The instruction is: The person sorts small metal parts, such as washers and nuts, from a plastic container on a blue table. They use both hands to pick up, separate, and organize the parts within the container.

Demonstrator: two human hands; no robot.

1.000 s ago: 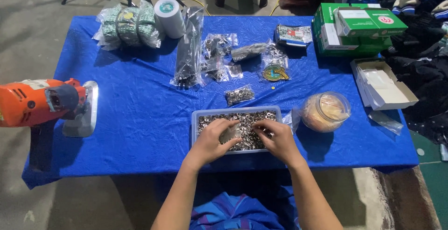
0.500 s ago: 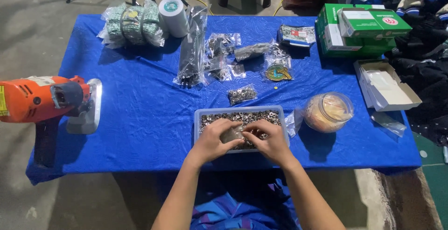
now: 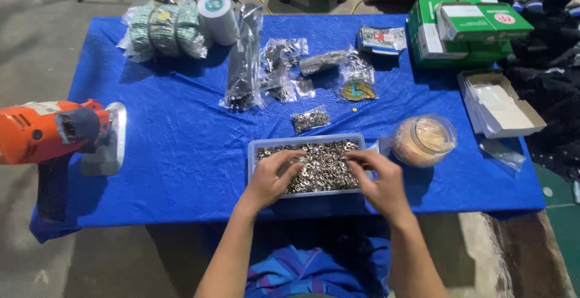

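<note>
On the far left I see an orange power tool [image 3: 51, 130] clamped or parked at the edge of the table [image 3: 181, 153], well apart from my hands. Behind it lie green bundles in plastic [image 3: 163, 27] and a white roll [image 3: 217, 8], then several clear bags of dark parts [image 3: 244, 62].

Near the front edge sits a shallow grey tray [image 3: 251, 153] full of small metal rings [image 3: 323, 168]. My left hand [image 3: 272, 177] rests over the left part of the tray, fingers curled down into the rings; whether it has pinched one I cannot tell. My right hand [image 3: 377, 180] hovers over the right part, thumb and forefinger brought together as if pinching a ring, though the piece itself is too small to make out.

I judge the step to be sorting or picking rings from the tray. The next move calls for a fine pinch on a single ring without dragging its neighbours over the low rim.

Just right of the tray stands a clear jar [image 3: 424, 141]; further right, green boxes [image 3: 468, 29] and an open cardboard box [image 3: 501, 104].
</note>
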